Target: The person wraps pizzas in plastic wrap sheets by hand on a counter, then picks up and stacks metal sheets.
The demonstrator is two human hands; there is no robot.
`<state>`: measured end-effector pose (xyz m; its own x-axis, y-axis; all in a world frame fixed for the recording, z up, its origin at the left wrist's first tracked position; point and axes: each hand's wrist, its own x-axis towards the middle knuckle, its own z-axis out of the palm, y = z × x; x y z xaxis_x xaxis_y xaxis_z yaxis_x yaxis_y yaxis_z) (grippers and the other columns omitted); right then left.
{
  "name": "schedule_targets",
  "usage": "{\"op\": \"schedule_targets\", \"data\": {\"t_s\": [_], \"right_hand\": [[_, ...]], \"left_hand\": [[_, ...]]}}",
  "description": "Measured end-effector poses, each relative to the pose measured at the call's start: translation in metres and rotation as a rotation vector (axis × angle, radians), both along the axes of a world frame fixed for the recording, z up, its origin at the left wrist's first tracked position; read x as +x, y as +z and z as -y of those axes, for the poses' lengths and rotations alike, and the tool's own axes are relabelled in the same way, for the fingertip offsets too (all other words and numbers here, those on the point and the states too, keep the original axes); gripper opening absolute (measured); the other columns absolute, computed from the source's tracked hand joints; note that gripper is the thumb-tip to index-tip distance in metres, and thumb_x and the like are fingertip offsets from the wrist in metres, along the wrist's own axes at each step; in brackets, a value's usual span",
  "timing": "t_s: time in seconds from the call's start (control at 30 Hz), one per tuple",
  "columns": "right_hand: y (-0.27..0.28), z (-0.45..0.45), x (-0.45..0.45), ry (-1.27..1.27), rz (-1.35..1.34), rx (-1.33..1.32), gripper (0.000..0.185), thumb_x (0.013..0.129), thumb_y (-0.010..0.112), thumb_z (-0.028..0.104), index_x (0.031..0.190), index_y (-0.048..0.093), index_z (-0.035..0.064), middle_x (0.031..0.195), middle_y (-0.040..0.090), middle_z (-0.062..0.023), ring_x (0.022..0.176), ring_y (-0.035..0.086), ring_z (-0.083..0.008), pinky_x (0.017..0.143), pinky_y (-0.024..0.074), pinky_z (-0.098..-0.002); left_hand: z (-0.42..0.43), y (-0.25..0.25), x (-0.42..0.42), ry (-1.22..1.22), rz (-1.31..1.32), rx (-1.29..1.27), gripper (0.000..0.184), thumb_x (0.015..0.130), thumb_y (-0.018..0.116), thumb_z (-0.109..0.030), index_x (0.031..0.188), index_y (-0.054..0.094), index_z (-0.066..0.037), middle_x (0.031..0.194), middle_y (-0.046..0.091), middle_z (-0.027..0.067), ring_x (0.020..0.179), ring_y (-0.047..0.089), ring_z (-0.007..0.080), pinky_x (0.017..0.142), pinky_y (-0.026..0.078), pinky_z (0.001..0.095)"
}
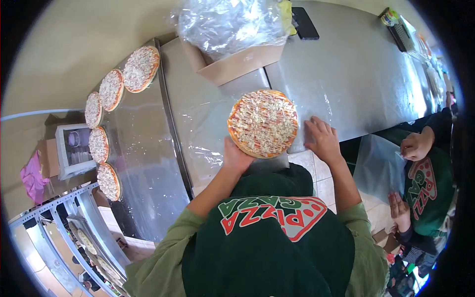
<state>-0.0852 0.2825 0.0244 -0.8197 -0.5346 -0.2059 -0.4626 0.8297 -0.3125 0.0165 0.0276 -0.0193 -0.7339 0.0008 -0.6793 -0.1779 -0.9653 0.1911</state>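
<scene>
Grasping topped pizza (262,123) by its rim with left hand (237,157), over near edge of counter (346,74); spreading right hand (321,138) empty, just beside. Possibly risking tilt and cheese (269,110) spill from one-sided support.

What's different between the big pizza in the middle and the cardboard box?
The pizza is round and flat; the cardboard box has straight edges and raised sides.

The pizza is covered with pale shreds and reddish sauce; the box is heaped with crinkly clear plastic.

The pizza has the left hand at its lower edge; the box stands on the metal table, with no hand on it.

Both are in front of the person.
</scene>
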Motion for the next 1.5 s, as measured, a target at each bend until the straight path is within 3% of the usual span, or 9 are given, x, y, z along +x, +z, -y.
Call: {"op": "schedule_targets", "data": {"t_s": [0.17, 0.37, 0.47, 0.67, 0.87, 1.03, 1.17, 1.4, 1.5], "right_hand": [[0.016, 0.048, 0.018, -0.003, -0.238, -0.265, 0.032, 0.067, 0.062, 0.01, 0.098, 0.057, 0.0049, 0.102, 0.056, -0.0102, 0.1, 0.051, -0.0266, 0.081, 0.0421, -0.0391], [-0.017, 0.221, 0.113, 0.788, 0.106, -0.446, 0.046, 0.069, 0.065, 0.024, 0.106, 0.051, 0.0015, 0.094, 0.052, -0.0123, 0.089, 0.052, -0.0271, 0.077, 0.0441, -0.0378], [-0.057, 0.261, 0.138, 0.855, -0.071, -0.427, 0.033, 0.071, 0.062, 0.023, 0.095, 0.054, 0.0007, 0.09, 0.053, -0.0113, 0.082, 0.055, -0.0259, 0.07, 0.0465, -0.037], [-0.046, 0.263, 0.136, 0.653, 0.147, -0.557, 0.017, 0.073, 0.06, 0.017, 0.083, 0.055, 0.0048, 0.08, 0.055, -0.0094, 0.07, 0.057, -0.0243, 0.059, 0.0472, -0.0347], [0.005, 0.224, 0.132, 0.056, 0.698, -0.793, 0.01, 0.074, 0.055, 0.01, 0.082, 0.052, 0.0051, 0.076, 0.054, -0.0072, 0.067, 0.056, -0.0185, 0.06, 0.045, -0.0305], [0.006, 0.187, 0.126, -0.058, 0.838, -1.068, 0.01, 0.074, 0.055, 0.007, 0.082, 0.051, 0.0038, 0.077, 0.053, -0.0055, 0.068, 0.056, -0.0149, 0.064, 0.0462, -0.0282], [0.012, 0.124, 0.115, -0.574, 1.049, -1.388, 0.008, 0.079, 0.052, 0.01, 0.083, 0.051, 0.0038, 0.079, 0.054, -0.0053, 0.07, 0.058, -0.0168, 0.067, 0.0489, -0.028], [-0.031, 0.057, 0.121, -1.03, 1.148, -1.206, 0.021, 0.086, 0.049, 0.022, 0.094, 0.056, 0.0039, 0.08, 0.061, -0.0089, 0.067, 0.061, -0.0175, 0.058, 0.0505, -0.0272], [-0.036, 0.051, 0.112, -1.028, 1.151, -1.139, 0.021, 0.086, 0.049, 0.022, 0.092, 0.057, 0.0035, 0.076, 0.061, -0.0086, 0.063, 0.061, -0.0168, 0.055, 0.0497, -0.0265]], "left_hand": [[0.063, 0.026, 0.084, -0.096, 0.342, -0.328, 0.043, 0.089, 0.044, -0.036, 0.124, 0.041, -0.01, 0.113, 0.049, 0.0124, 0.108, 0.046, 0.0277, 0.089, 0.039, 0.048], [0.172, 0.023, 0.002, -0.205, 0.039, -2.36, 0.033, 0.076, 0.062, -0.019, 0.101, 0.05, -0.002, 0.107, 0.048, 0.0152, 0.104, 0.045, 0.0319, 0.088, 0.038, 0.0406], [0.208, 0.004, -0.015, -0.845, 0.039, -2.193, 0.027, 0.076, 0.062, -0.02, 0.094, 0.054, -0.001, 0.107, 0.049, 0.0183, 0.101, 0.047, 0.0349, 0.087, 0.039, 0.0411], [0.255, 0.008, -0.024, -0.982, 0.179, -1.979, 0.026, 0.077, 0.06, -0.022, 0.091, 0.055, -0.001, 0.099, 0.053, 0.0204, 0.095, 0.052, 0.0342, 0.082, 0.043, 0.0389], [0.205, 0.011, 0.0, -1.139, -0.233, -2.548, 0.034, 0.076, 0.06, -0.025, 0.099, 0.052, -0.001, 0.085, 0.058, 0.0186, 0.081, 0.058, 0.0356, 0.075, 0.046, 0.0433], [0.212, 0.053, -0.047, -1.414, 0.02, -1.499, 0.033, 0.076, 0.057, -0.024, 0.103, 0.051, -0.005, 0.094, 0.059, 0.0136, 0.071, 0.06, 0.0294, 0.068, 0.049, 0.0454], [0.178, 0.115, -0.073, -0.638, -0.323, -0.722, 0.038, 0.076, 0.051, -0.018, 0.113, 0.047, -0.008, 0.098, 0.059, 0.0112, 0.079, 0.06, 0.0248, 0.077, 0.048, 0.0411], [0.117, -0.013, -0.083, -0.697, -0.599, -1.905, 0.037, 0.077, 0.058, -0.026, 0.109, 0.05, -0.009, 0.096, 0.06, 0.0092, 0.093, 0.056, 0.021, 0.092, 0.033, 0.0382], [0.113, -0.014, -0.099, -1.009, -0.45, -1.871, 0.03, 0.079, 0.059, -0.031, 0.099, 0.054, -0.01, 0.095, 0.061, 0.0083, 0.09, 0.057, 0.0219, 0.091, 0.031, 0.0402]]}}
